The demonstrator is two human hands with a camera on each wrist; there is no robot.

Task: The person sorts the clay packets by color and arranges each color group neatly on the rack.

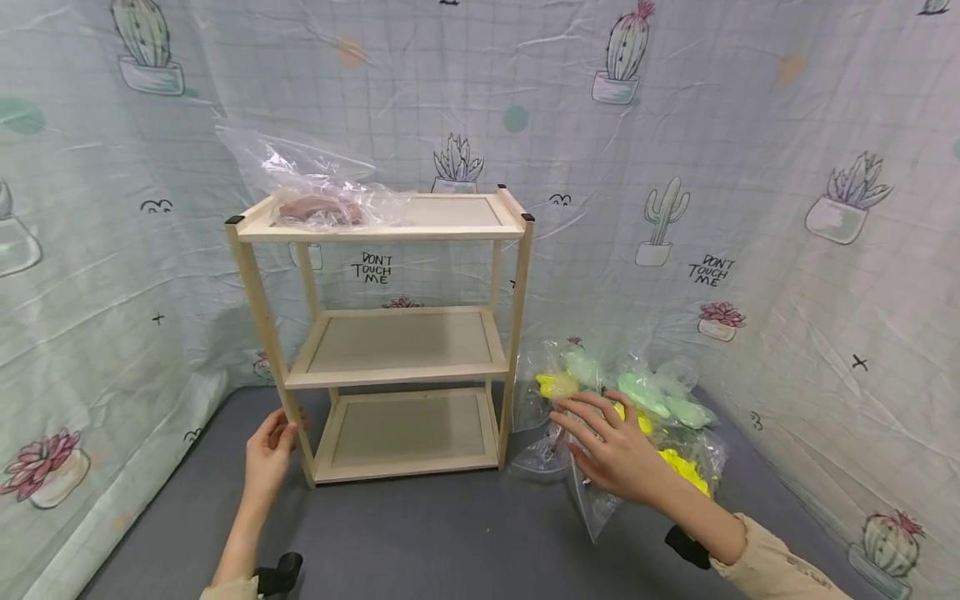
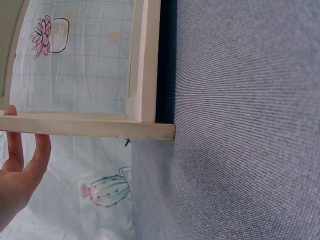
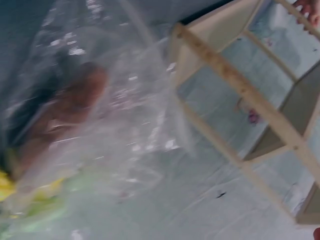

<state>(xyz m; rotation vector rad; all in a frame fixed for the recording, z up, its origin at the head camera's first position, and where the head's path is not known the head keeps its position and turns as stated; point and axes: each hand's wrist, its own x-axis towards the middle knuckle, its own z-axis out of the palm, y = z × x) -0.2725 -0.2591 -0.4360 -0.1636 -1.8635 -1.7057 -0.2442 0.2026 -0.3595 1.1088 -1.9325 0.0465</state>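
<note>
A light wooden shelf unit [image 1: 393, 373] with three tiers stands upright on the grey surface. My left hand [image 1: 269, 447] grips its front left post low down, fingers on both sides of it in the left wrist view. On the top tier lies a clear plastic bag [image 1: 318, 179] with a pinkish-brown thing inside. To the right of the shelf, my right hand [image 1: 619, 450] is over clear plastic bags [image 1: 647, 392] with yellow and pale green contents, fingers spread and fairly straight. In the right wrist view, blurred clear plastic [image 3: 135, 110] overlaps a brownish shape.
A grey fabric surface [image 1: 420, 542] lies under the shelf and bags. Pale sheeting [image 1: 540, 50] printed with cacti hangs behind and along both sides. The lower two tiers show bare panels. A pointed bag corner [image 1: 594, 521] extends forward below my right hand.
</note>
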